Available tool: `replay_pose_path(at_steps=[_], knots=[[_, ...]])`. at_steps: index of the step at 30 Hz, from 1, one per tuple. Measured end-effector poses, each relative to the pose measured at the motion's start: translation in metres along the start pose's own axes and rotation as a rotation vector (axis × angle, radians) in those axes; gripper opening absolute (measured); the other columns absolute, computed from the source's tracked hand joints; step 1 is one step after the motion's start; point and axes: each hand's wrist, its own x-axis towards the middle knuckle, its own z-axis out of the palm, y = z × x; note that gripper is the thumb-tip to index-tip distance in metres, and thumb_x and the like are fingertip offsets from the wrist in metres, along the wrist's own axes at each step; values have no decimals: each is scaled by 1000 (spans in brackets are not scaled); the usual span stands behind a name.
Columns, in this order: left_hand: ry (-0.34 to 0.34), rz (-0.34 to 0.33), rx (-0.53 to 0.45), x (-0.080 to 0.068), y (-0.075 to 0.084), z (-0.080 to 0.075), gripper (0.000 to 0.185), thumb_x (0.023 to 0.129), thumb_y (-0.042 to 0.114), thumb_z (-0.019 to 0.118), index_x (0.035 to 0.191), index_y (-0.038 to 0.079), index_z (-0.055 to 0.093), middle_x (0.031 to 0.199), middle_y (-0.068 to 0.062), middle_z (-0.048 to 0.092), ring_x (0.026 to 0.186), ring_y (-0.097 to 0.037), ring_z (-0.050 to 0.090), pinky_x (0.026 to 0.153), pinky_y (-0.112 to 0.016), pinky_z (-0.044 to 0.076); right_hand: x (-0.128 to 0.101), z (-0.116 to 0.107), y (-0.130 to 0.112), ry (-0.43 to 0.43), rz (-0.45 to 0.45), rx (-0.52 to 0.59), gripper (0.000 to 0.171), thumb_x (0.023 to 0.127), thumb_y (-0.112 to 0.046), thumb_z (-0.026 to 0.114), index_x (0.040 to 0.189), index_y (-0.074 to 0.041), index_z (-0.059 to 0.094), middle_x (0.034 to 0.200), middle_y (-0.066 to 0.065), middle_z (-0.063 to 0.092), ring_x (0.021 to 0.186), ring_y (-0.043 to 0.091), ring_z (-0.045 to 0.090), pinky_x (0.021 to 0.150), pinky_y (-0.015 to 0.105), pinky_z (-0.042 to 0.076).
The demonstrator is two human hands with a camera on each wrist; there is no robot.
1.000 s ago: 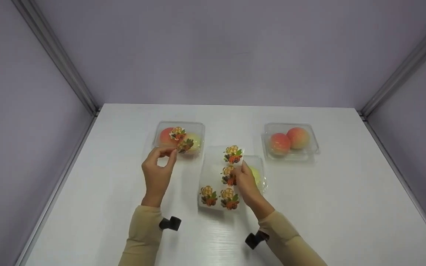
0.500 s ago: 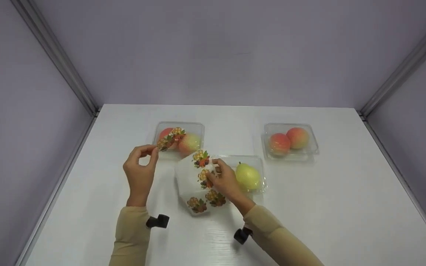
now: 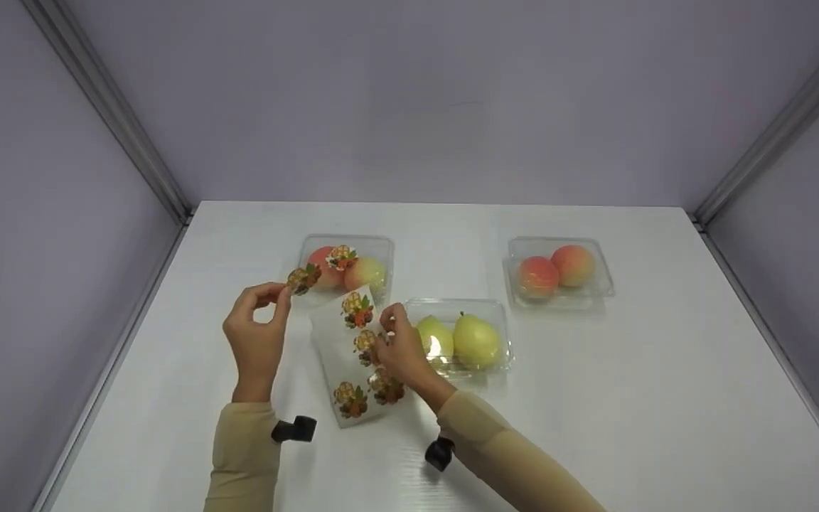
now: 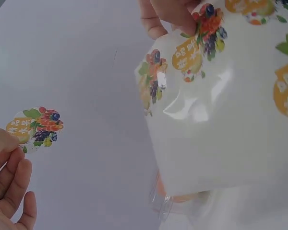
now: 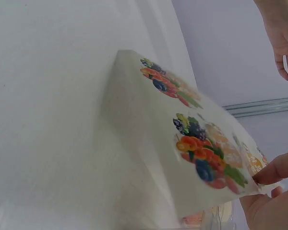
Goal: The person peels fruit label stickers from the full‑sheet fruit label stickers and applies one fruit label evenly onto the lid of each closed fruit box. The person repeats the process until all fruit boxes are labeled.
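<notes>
Left hand pinches a peeled sticker; right hand grips the sticker sheet. Risk: the sticker's adhesive may fold onto itself or the fingers.

Only writing anywhere is on the fruit stickers. The loose sticker pinched in the left hand has an orange patch with a few white Chinese-looking characters, too small and blurry for me to read. Same deal on the stickers on the sheet the right hand holds: orange patches with white characters, not legible. Nothing readable on the clear fruit boxes.
</notes>
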Motion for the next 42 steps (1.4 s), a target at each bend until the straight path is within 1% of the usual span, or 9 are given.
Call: replay_pose_path(at_steps=[8, 13, 18, 21, 24, 27, 30, 36, 42], knots=[[-8, -18, -3, 0, 0, -1, 12, 86, 10, 70, 91, -1, 71, 85, -16, 71, 80, 9, 53, 79, -11, 43, 1, 8, 4, 9, -25, -90, 1, 84, 4, 63, 84, 4, 62, 82, 19, 69, 65, 13, 64, 55, 14, 47], [-11, -17, 2, -1, -1, -1, 12, 87, 11, 70, 91, 0, 71, 85, -15, 71, 80, 9, 53, 79, -14, 44, 1, 10, 6, -29, -3, -197, 23, 83, -5, 69, 105, 4, 70, 103, 19, 73, 85, 24, 70, 68, 26, 57], [-12, -5, 1, -2, -2, 0, 12, 87, 11, 70, 90, 0, 71, 84, -15, 70, 80, 10, 53, 79, -20, 46, -3, 12, 10, -160, 8, -274, 56, 80, 0, 68, 134, 6, 51, 130, 24, 58, 99, 34, 67, 78, 35, 58], [-19, 1, 0, -3, -2, 0, 11, 87, 11, 70, 90, 0, 71, 84, -15, 70, 80, 11, 53, 79, -17, 45, -7, 16, 12, -198, 40, -261, 51, 80, 6, 62, 130, 6, 53, 118, 23, 63, 87, 33, 70, 65, 28, 56], [-24, 4, 1, -4, -3, 1, 11, 87, 11, 70, 91, 0, 71, 84, -15, 70, 80, 12, 53, 79, -15, 44, -12, 21, 14, -210, 67, -208, 31, 82, 8, 56, 112, 6, 62, 94, 24, 68, 70, 29, 71, 52, 21, 51], [-20, 6, 0, -5, -3, 1, 10, 87, 11, 70, 90, 1, 71, 84, -15, 70, 80, 12, 53, 79, -15, 44, -15, 27, 17, -225, 19, -244, 19, 83, 7, 55, 99, 6, 67, 85, 22, 71, 66, 21, 67, 53, 18, 49], [-16, 13, -10, -5, -2, 1, 10, 87, 9, 70, 91, 0, 71, 84, -15, 70, 80, 11, 53, 79, -15, 44, -18, 32, 22, -265, -85, -403, 21, 82, 4, 56, 97, 3, 71, 91, 16, 73, 76, 18, 65, 65, 20, 51], [-3, 27, -8, -5, -3, 3, 8, 85, 4, 71, 91, -1, 71, 84, -18, 70, 80, 11, 52, 78, -17, 44, -24, 37, 37, -424, -373, -793, 26, 89, -11, 56, 114, -8, 65, 135, 10, 59, 127, 25, 54, 104, 37, 47], [-13, 22, -18, -5, -2, 4, 9, 85, 5, 71, 91, -1, 71, 84, -16, 70, 81, 11, 52, 78, -16, 44, -29, 37, 37, -503, -314, -970, 35, 94, -22, 53, 129, -18, 57, 152, 3, 44, 142, 24, 40, 110, 57, 37]])
